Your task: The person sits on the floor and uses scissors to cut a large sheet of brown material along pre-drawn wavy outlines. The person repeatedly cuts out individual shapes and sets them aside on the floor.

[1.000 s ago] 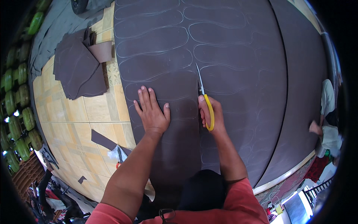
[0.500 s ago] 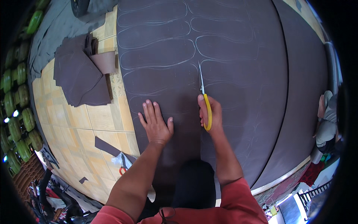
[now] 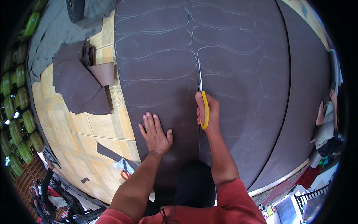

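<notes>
A dark brown sheet (image 3: 238, 108) lies spread under me, with rows of sole-shaped outlines drawn on it in pale lines. My right hand (image 3: 209, 112) grips yellow-handled scissors (image 3: 204, 108), their blades pointing away from me along the strip between two columns of outlines. A cut runs back from the blades toward my body. To the left of it, my left hand (image 3: 155, 135) rests flat on the sheet, fingers spread and holding nothing. Whether the blades are fully closed is hard to make out.
A stack of cut brown pieces (image 3: 80, 82) lies on the tiled floor (image 3: 74, 138) at left. Near my left forearm are a narrow brown offcut (image 3: 112, 152) and red-handled scissors (image 3: 125, 174) by a plastic bag. Another person (image 3: 326, 125) sits at the far right.
The scissors and my right hand have advanced along the sheet between the outlines. My left hand stays flat on it. The view has shifted slightly, so the outlines sit lower.
</notes>
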Demonstrator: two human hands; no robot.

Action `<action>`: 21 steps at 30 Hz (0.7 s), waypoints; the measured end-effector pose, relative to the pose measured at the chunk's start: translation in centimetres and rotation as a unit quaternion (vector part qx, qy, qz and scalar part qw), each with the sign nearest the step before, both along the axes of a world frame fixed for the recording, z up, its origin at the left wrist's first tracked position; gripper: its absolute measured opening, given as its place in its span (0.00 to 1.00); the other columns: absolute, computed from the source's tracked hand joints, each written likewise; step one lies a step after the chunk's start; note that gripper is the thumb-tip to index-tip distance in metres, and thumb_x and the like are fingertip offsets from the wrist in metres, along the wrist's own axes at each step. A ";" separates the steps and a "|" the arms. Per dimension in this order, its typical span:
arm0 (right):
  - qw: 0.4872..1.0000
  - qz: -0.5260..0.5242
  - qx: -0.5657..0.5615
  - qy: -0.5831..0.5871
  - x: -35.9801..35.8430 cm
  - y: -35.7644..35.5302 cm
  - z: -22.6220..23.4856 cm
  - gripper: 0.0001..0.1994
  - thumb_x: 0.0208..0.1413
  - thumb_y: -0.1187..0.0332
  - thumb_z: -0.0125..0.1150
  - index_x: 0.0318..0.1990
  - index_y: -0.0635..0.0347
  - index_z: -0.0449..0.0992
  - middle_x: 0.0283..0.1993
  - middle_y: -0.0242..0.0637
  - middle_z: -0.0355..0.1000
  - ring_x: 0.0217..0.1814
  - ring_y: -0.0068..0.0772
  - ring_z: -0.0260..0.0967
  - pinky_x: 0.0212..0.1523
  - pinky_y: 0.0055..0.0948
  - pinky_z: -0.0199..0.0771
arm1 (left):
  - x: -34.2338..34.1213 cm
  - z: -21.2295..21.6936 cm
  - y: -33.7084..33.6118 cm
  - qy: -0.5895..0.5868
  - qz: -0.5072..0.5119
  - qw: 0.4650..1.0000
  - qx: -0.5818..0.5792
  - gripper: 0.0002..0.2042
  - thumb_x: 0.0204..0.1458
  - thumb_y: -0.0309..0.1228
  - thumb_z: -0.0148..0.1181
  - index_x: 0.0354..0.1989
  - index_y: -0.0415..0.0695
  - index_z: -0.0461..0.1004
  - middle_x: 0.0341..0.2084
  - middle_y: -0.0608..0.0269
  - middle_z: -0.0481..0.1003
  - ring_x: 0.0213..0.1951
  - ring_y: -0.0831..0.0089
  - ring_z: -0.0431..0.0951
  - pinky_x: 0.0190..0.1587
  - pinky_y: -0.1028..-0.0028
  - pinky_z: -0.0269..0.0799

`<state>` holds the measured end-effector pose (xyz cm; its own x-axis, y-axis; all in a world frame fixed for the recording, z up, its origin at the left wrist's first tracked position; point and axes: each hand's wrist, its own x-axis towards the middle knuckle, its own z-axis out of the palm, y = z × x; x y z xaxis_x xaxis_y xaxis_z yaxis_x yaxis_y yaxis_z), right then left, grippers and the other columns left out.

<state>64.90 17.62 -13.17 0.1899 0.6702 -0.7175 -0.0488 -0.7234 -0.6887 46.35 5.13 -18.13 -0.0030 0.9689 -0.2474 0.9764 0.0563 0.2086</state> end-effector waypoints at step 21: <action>0.997 0.048 0.051 -0.025 0.1 8.5 -0.2 0.26 0.61 0.43 0.56 0.22 0.55 0.66 0.14 0.25 0.57 0.10 0.15 0.53 0.09 0.20 0.54 | -0.4 -0.7 -0.6 0.002 0.001 1.000 0.010 0.40 0.56 0.50 0.51 0.70 0.32 0.52 0.72 0.37 0.46 0.74 0.43 0.42 0.71 0.38 0.32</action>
